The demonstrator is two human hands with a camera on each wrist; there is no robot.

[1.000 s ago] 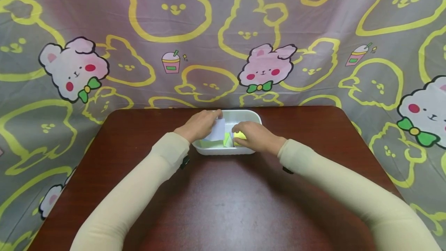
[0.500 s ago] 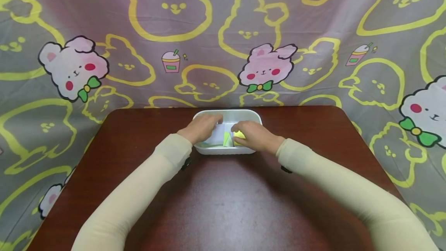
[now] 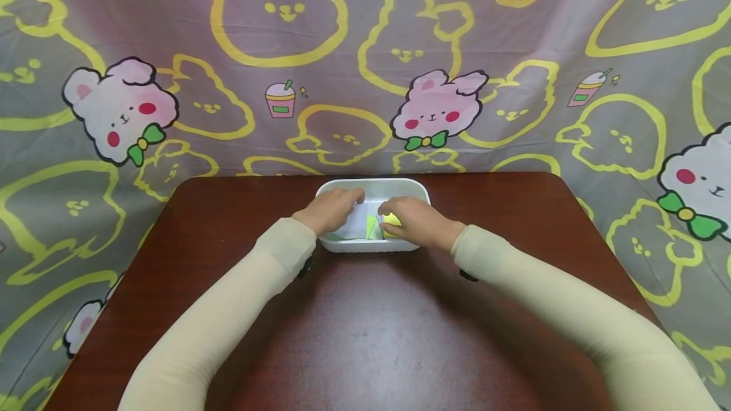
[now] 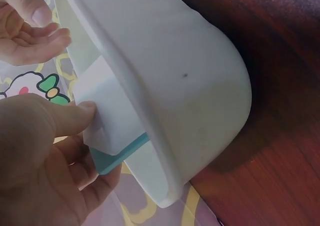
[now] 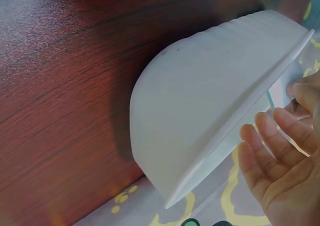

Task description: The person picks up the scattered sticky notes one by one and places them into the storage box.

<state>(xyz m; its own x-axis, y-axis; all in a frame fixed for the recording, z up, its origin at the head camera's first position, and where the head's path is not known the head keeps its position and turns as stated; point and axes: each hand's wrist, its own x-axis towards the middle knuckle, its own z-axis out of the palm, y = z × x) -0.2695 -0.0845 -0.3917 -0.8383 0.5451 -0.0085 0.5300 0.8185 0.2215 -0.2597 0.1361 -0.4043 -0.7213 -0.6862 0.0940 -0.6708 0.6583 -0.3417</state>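
Observation:
A white plastic basin [image 3: 371, 247] stands at the far middle of the table, with both hands over it. My left hand [image 3: 331, 209] pinches a flat white card [image 4: 112, 106] with a teal layer [image 4: 122, 156] along one edge; its thumb lies on the white face and its fingers behind. The card is partly inside the basin. My right hand [image 3: 419, 222] is over the right half, fingers loosely bent and spread from the thumb, nothing visibly gripped in the wrist views. Below it lies a yellow piece [image 3: 391, 225], beside a yellow-green wedge-shaped piece [image 3: 372, 226]. Their kind is unclear.
The dark reddish-brown wooden table [image 3: 365, 328] extends in front of the basin and to both sides. Behind it hangs a grey cloth [image 3: 365, 30] printed with yellow outlines and cartoon rabbits.
My left hand has lowered the white card deeper into the basin and shifted slightly to the right. The right hand stays almost in the same place over the yellow piece.

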